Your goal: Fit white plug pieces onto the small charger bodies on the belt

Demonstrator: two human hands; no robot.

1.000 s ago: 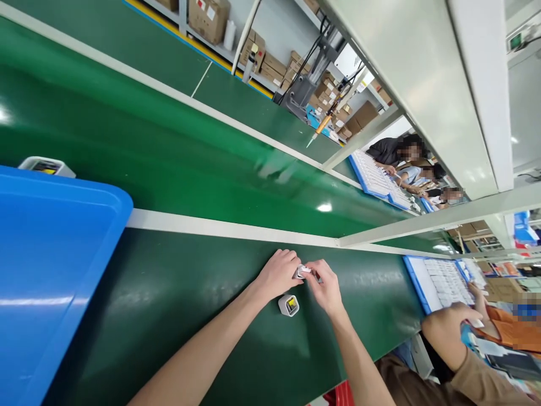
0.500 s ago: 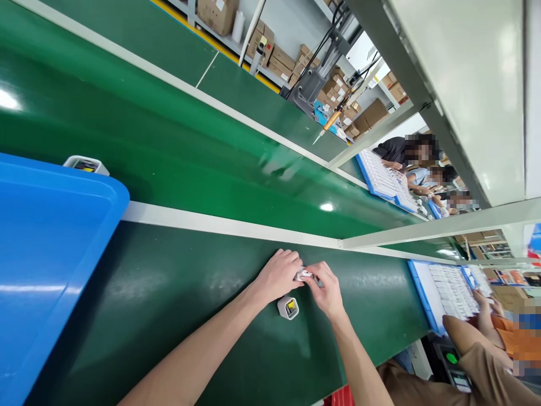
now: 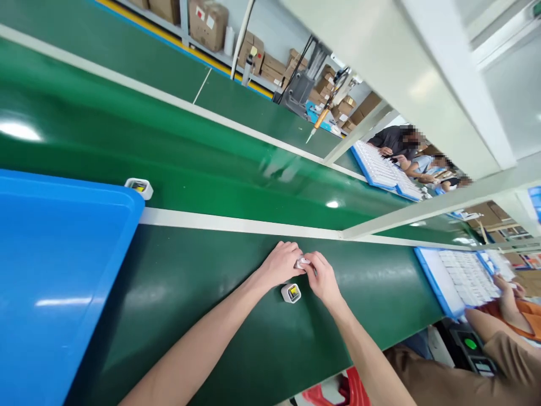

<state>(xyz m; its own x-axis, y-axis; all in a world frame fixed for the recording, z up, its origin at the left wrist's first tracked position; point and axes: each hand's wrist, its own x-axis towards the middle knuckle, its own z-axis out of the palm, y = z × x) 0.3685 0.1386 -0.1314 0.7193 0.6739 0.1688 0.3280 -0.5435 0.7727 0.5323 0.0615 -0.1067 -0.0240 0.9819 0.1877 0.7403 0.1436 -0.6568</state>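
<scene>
My left hand (image 3: 282,264) is closed around a small white piece (image 3: 302,262), whose far part its fingers hide. From the other side, my right hand (image 3: 323,276) pinches the same piece between thumb and fingers. What kind of piece it is cannot be made out. Just below the hands, a white square-shaped housing (image 3: 291,293) stands on the dark green bench (image 3: 236,338). Its opening faces me and shows something yellow and dark inside. Neither hand touches it.
A large blue tray (image 3: 51,265) fills the left. Beside its far corner, a similar white housing (image 3: 139,188) sits on the green conveyor belt (image 3: 220,186). A white rail (image 3: 236,224) divides bench from belt. At right are a blue tray of white parts (image 3: 459,276) and a co-worker's hand (image 3: 505,287).
The view has shifted slightly. The housing on the belt has moved right and shows more fully past the blue tray's corner. Both hands keep hold of the small white piece.
</scene>
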